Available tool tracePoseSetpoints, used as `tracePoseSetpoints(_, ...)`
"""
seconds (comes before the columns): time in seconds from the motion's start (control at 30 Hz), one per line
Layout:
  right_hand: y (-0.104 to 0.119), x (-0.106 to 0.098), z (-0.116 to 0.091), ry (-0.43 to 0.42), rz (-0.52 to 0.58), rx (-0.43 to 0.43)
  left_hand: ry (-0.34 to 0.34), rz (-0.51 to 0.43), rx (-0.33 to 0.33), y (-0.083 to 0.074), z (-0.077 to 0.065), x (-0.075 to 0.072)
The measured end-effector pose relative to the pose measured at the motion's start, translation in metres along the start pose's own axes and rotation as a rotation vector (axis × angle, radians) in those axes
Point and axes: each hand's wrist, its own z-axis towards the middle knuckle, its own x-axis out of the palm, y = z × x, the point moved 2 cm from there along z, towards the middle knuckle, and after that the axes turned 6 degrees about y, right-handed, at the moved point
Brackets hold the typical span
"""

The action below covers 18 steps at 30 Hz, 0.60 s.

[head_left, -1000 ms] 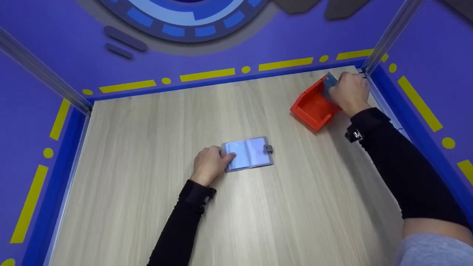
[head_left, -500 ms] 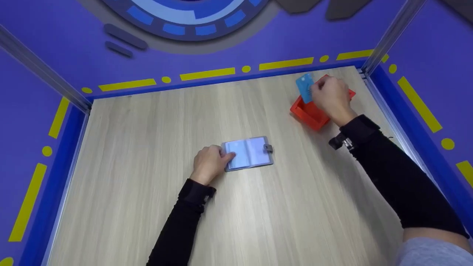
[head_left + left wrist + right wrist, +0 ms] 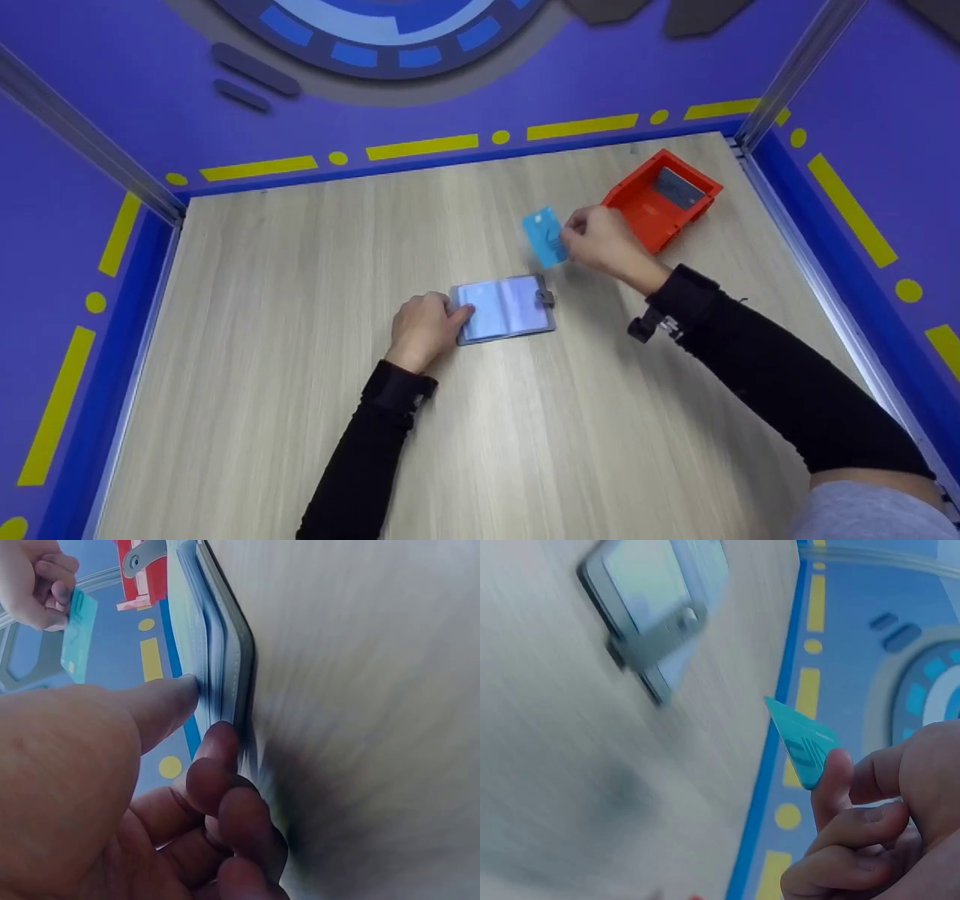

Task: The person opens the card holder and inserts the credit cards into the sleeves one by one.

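A card holder (image 3: 514, 307) with clear plastic sleeves lies open on the wooden tabletop, its snap strap (image 3: 660, 637) sticking out on the right. My left hand (image 3: 424, 330) pinches its left edge; in the left wrist view the thumb presses the sleeve stack (image 3: 214, 637) and curled fingers touch the edge from below. Up and to the right of it, my right hand (image 3: 604, 240) pinches a blue card (image 3: 545, 237) by one end. That card is in the air, tilted, apart from the holder; its printed lines show in the right wrist view.
Behind the right hand stands a red plastic bin (image 3: 626, 189) near the back right corner, with a dark grey card-like piece (image 3: 679, 189) leaning inside. Blue-purple panels (image 3: 420, 120) with yellow marks wall the table at the back and both sides.
My right hand has drawn the blue card out of the red bin and carried it left and toward the card holder. The left hand and the holder have stayed in place.
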Motion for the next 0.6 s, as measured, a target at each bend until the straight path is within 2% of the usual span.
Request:
tracePoseSetpoints(0.17,0.001,0.033,-0.002,0.113,-0.048,-0.014,-0.004,-0.006,0.013,0.001,0.000,0.000)
tracePoseSetpoints(0.27,0.000,0.048,-0.002,0.142,-0.072,-0.024,0.003,-0.009,0.006,0.001,0.001,0.001)
tracePoseSetpoints(0.6,-0.005,0.066,-0.002,0.168,-0.130,0.018,0.007,-0.009,-0.001,0.000,0.000,0.000)
